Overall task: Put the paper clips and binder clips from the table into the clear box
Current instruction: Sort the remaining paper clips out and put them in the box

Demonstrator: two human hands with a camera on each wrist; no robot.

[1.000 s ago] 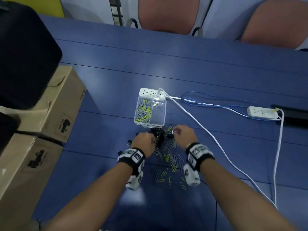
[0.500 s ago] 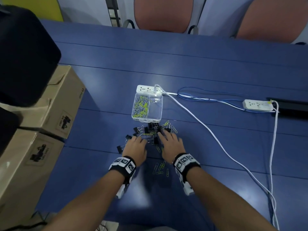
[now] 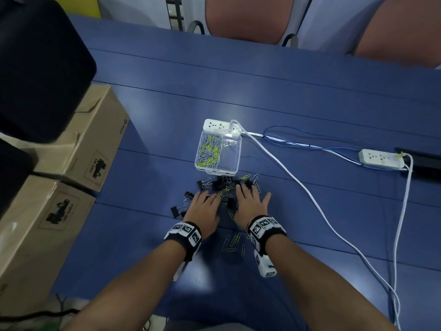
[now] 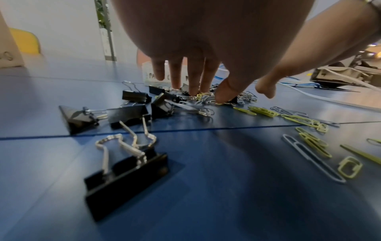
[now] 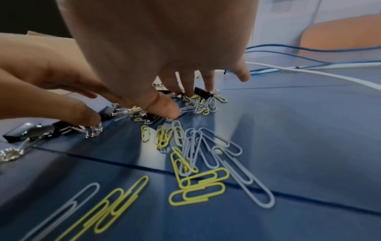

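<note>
It looked like an office: a long blue table [image 3: 286,91], upholstered chairs [image 3: 241,17] at top, power strips [image 3: 380,158], cardboard boxes [image 3: 78,144] at left.

Dim overhead light glares off the table [image 3: 310,96]; edges blur.

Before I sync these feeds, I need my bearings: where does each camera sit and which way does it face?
Head: worn high, looking down at the blue table and clear plastic box; both forearms and hands show.
Left wrist: low behind the left hand, facing its fingers among black binder clips.
Right wrist: low behind the right hand, facing yellow and grey paper clips.
Both wrist views show both hands.
</note>
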